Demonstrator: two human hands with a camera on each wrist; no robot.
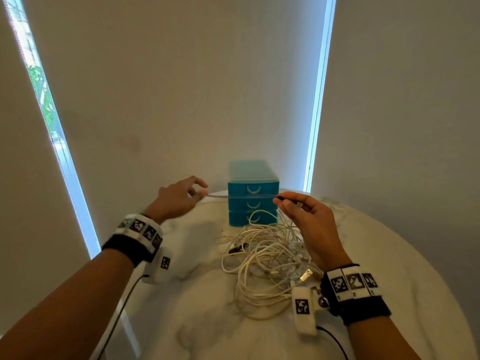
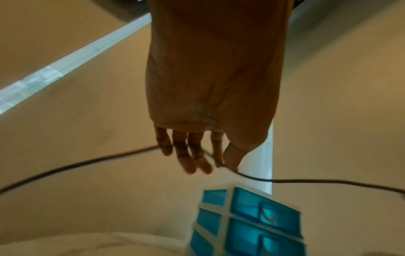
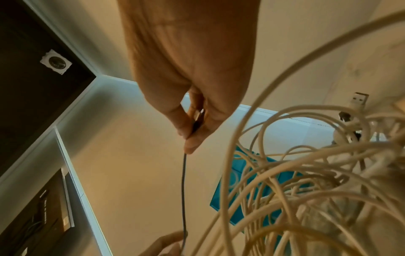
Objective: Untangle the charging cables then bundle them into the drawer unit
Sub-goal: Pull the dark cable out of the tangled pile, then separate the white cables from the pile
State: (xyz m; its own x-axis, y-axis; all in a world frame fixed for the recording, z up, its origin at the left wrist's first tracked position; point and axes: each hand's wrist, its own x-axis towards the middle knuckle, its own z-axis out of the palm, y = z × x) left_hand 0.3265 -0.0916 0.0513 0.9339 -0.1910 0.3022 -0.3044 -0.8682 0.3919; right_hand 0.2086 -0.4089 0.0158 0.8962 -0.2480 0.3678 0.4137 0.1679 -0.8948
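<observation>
A dark cable (image 1: 241, 195) is stretched taut in the air in front of the blue three-drawer unit (image 1: 239, 188), whose drawers are all closed. My left hand (image 1: 204, 192) pinches the cable between thumb and forefinger; in the left wrist view the dark cable (image 2: 328, 181) runs out past both sides of the left hand (image 2: 225, 166). My right hand (image 1: 281, 200) pinches the cable's plug end, as the right wrist view also shows at the right hand (image 3: 191, 133). A tangle of white cables (image 1: 267, 258) lies on the table below my right hand.
The round white marble table (image 1: 389, 255) stands against pale roller blinds, with the drawer unit at its far edge. A loose metal USB plug (image 1: 306, 275) sticks out of the tangle near my right wrist. A small dark connector (image 1: 237, 249) lies at the tangle's left side.
</observation>
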